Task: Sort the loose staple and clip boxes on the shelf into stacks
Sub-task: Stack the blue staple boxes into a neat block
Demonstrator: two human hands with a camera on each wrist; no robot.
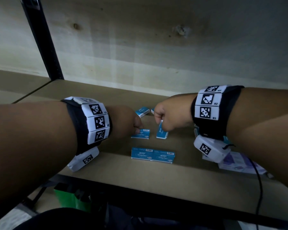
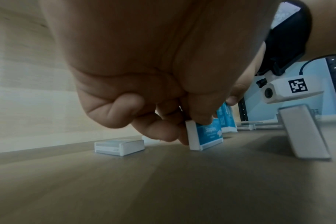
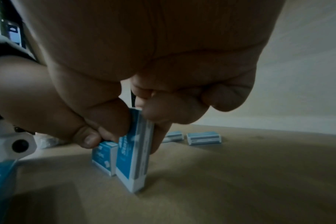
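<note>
Several small blue-and-white staple boxes lie on a brown shelf board (image 1: 106, 166). My left hand (image 1: 136, 128) pinches one staple box (image 1: 140, 133) that stands on its long edge; the left wrist view shows that staple box (image 2: 205, 134) tilted up under my fingertips. My right hand (image 1: 161, 121) grips a second staple box (image 1: 162, 132), stood on end, thumb and fingers on its two faces; it shows as a tall box (image 3: 133, 153) in the right wrist view. Two more boxes (image 1: 152, 155) stand side by side nearer the shelf's front edge. Another box (image 1: 142, 111) lies behind my hands.
A pale wooden back wall (image 1: 156, 47) closes the shelf. A black upright post (image 1: 43, 40) stands at the left. Purple-and-white packets (image 1: 239, 163) lie at the right under my right wrist. A black cable (image 1: 259, 188) hangs over the front edge.
</note>
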